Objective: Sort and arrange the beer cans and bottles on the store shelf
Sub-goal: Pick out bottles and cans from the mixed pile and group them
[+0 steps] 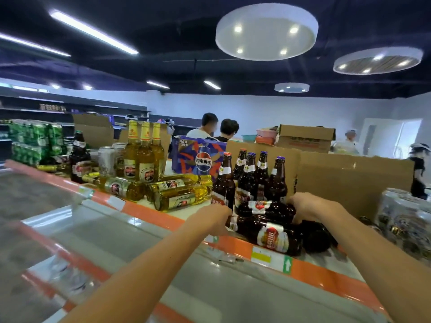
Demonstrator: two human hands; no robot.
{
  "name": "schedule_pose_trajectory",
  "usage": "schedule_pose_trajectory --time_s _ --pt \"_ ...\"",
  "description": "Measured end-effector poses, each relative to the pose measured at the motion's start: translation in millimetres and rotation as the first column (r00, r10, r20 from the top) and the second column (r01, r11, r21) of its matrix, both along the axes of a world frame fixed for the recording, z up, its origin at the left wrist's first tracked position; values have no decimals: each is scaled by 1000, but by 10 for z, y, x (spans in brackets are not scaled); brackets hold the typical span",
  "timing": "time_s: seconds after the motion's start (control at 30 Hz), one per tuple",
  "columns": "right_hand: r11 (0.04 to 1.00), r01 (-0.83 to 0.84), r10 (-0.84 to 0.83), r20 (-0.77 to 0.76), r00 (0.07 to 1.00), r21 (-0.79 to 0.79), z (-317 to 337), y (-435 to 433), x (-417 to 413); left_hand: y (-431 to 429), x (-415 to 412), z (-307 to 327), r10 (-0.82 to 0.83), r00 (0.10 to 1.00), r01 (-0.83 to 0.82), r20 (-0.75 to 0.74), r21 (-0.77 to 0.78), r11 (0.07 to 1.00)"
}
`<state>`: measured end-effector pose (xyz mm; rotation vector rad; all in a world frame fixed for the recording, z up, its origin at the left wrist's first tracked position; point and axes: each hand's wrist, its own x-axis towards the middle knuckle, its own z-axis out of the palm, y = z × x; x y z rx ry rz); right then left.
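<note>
Both hands were on the shelf top when I checked. My left hand [215,216] was curled at the neck end of a brown bottle lying on its side [265,234]; whether the fingers actually gripped it I could not tell. My right hand [305,206] rested against the base end of a second lying brown bottle [265,209], stacked just behind the first; its grip was likewise not discernible.

Directly beyond these stood a cluster of upright brown bottles [253,178] with red and purple caps, backed by a cardboard sheet [349,180]. Their red-and-white labels were too blurred to read.

To the left, three golden bottles [144,155] stood upright, with several more golden bottles [177,194] lying in front of them. Silver cans [107,160] stood left of the upright three. A blue carton [198,157] behind carried the Pepsi roundel and the characters 百事可乐. Green shrink-wrapped packs [35,143] sat at far left.

An orange edge strip [149,210] ran along the shelf front, carrying a white tag with a green arrow [287,264].
</note>
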<state>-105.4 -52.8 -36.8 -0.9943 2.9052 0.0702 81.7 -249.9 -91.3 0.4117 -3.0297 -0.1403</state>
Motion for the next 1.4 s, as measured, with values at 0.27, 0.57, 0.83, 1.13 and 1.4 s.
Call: schedule_pose_trajectory --time_s 0.27,0.57,0.83,1.13,1.4 --pt "999 14 -17 -93 996 -33 -23 178 74 -242 -168 -112 -51 998 52 -31 25 998" --pt "983 -35 23 -66 998 -180 373 210 117 -232 -168 364 -169 984 173 55 -56 983" --pt "945 -128 116 -59 992 -301 767 41 259 -33 -161 1047 -221 975 215 -35 -121 969" --pt "928 -125 118 -42 992 -350 812 20 188 154 -246 1516 -226 970 207 -93 -180 962" --pt "892 -102 111 -5 994 -440 747 17 130 133 -264 1616 -236 971 228 -28 -171 959"
